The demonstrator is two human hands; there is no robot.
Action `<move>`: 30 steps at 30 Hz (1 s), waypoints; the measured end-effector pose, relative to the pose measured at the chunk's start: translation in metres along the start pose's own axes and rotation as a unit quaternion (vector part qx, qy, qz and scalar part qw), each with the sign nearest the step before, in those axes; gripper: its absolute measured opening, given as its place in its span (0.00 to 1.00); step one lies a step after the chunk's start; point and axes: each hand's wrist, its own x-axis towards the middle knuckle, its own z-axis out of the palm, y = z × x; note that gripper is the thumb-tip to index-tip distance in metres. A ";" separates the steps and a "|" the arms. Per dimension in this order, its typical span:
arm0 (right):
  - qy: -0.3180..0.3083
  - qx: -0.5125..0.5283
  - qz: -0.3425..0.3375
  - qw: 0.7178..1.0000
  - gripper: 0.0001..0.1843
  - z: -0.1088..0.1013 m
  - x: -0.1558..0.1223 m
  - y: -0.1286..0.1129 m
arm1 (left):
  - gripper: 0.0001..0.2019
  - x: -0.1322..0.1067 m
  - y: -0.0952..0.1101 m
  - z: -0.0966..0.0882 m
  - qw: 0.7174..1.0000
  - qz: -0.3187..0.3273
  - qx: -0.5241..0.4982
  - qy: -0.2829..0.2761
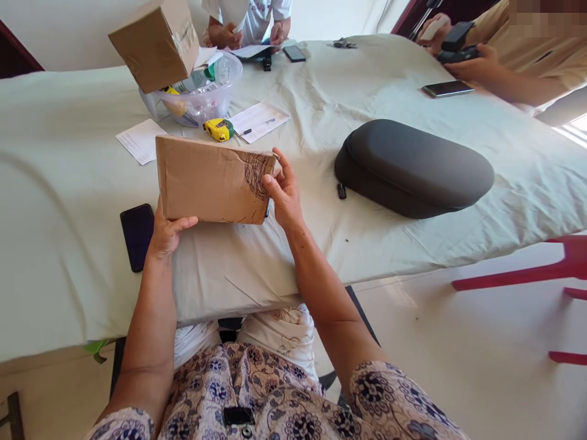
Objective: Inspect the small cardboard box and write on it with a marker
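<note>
A flat, rectangular piece of brown cardboard (208, 180) is held up above the cloth, tilted toward me. Dark scribbled lines cover its upper right corner. My left hand (169, 232) grips the lower left corner, thumb on the front face and fingers hidden behind. At the right edge, my right hand (285, 194) pinches the board between thumb and fingers. Something thin and dark shows behind its lower right edge, too little to name. A dark phone (137, 237) lies on the cloth just left of my left hand.
Beyond the board are a tape measure (219, 129), papers with a pen (260, 122), and a plastic basket (220, 98) with a cardboard box (156, 46) on it. A black case (413, 165) stands right on the tablecloth (302, 256). Two people sit or stand across.
</note>
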 end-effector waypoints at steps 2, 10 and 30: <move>0.030 -0.004 0.002 1.000 0.34 0.003 -0.002 -0.003 | 0.40 -0.001 0.000 -0.001 1.000 0.005 0.018 -0.009; 0.079 -0.040 -0.012 0.996 0.28 0.007 -0.005 -0.015 | 0.45 -0.003 -0.002 -0.004 0.998 0.018 0.050 -0.027; 0.053 -0.051 -0.006 0.997 0.28 0.015 -0.014 -0.020 | 0.24 -0.003 0.021 -0.006 0.999 0.048 -0.007 -0.012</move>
